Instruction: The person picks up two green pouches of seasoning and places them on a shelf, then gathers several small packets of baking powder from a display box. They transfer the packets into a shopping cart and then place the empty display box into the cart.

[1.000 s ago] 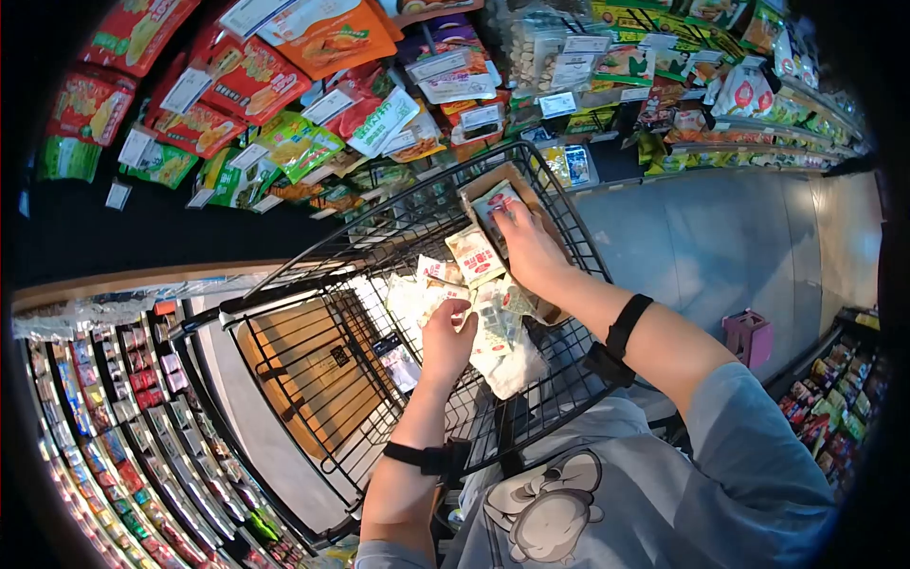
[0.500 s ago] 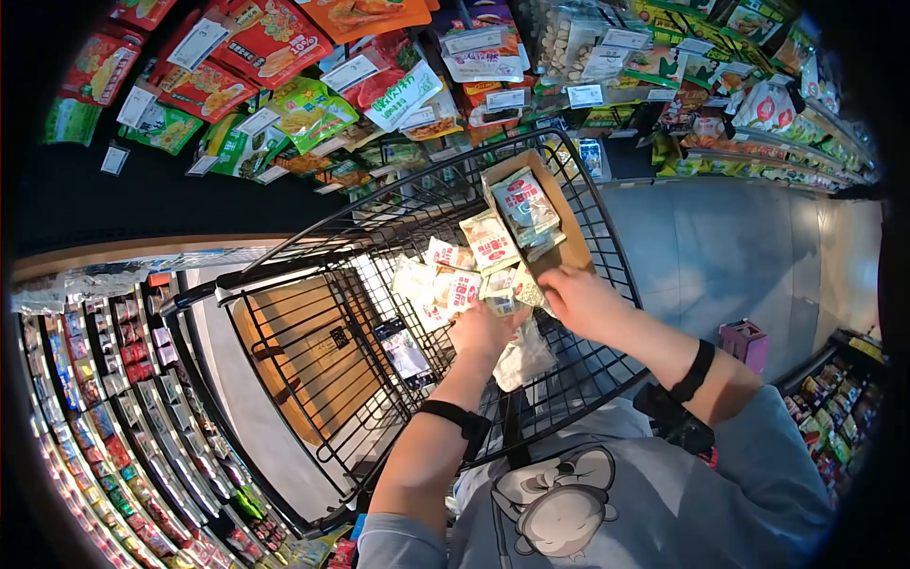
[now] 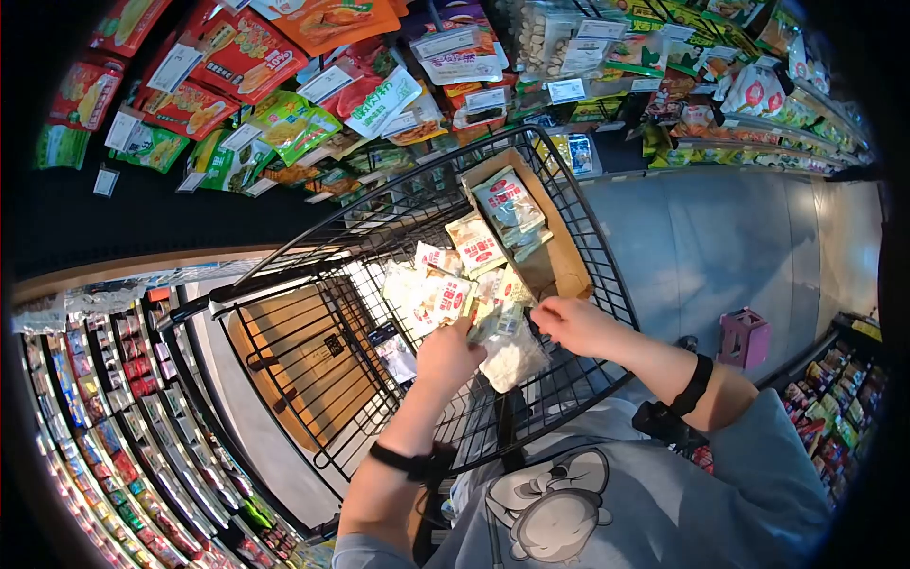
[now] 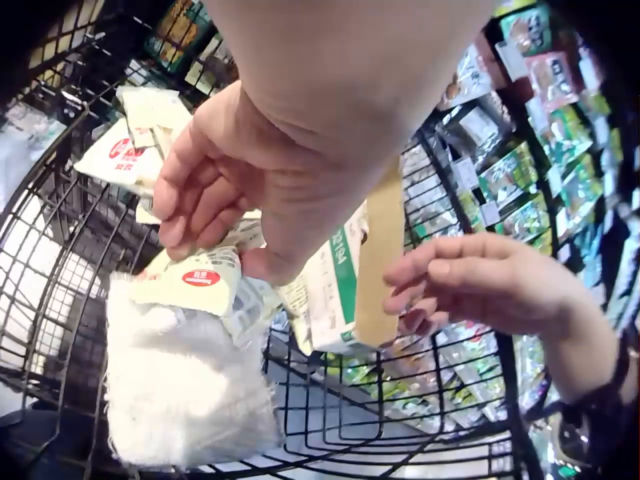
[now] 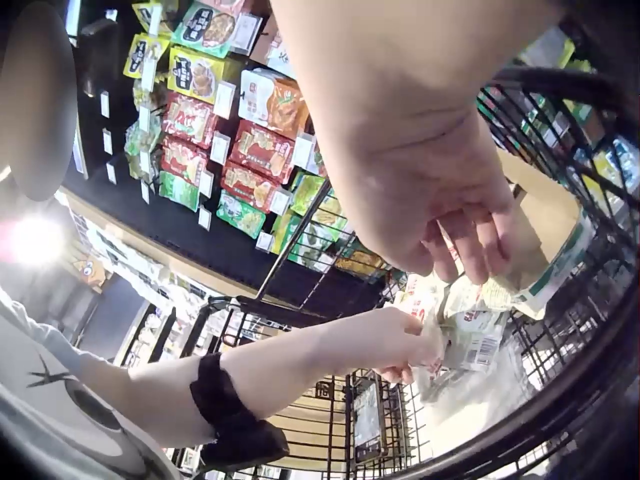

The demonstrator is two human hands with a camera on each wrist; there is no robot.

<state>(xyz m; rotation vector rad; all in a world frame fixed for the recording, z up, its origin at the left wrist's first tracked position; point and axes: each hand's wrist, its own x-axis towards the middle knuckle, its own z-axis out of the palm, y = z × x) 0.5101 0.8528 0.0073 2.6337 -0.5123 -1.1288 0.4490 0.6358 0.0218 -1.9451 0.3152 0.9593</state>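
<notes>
Small cream packets with red print (image 3: 445, 296) lie in a black wire cart (image 3: 621, 294). Over them my left hand (image 3: 448, 358) bends its fingers and pinches a packet (image 4: 195, 282), which shows under the thumb in the left wrist view. A clear bag of white contents (image 3: 512, 358) lies close by. My right hand (image 3: 580, 327) is beside the near end of an open cardboard box (image 3: 561, 270), its fingers loosely curled with nothing visible in them. Blue-and-white packets (image 3: 510, 204) sit inside the box. Fingertip contact with the box is unclear.
Shelves of hanging snack bags (image 3: 237, 57) run along the far side of the cart. A wooden panel (image 3: 303, 351) shows through the cart's wire. More stocked shelves (image 3: 114, 446) stand at the left, and a pink stool (image 3: 742, 339) is on the floor at the right.
My right hand has left the packets inside the box and moved down to its near end. My left hand has shifted slightly down over the loose packets.
</notes>
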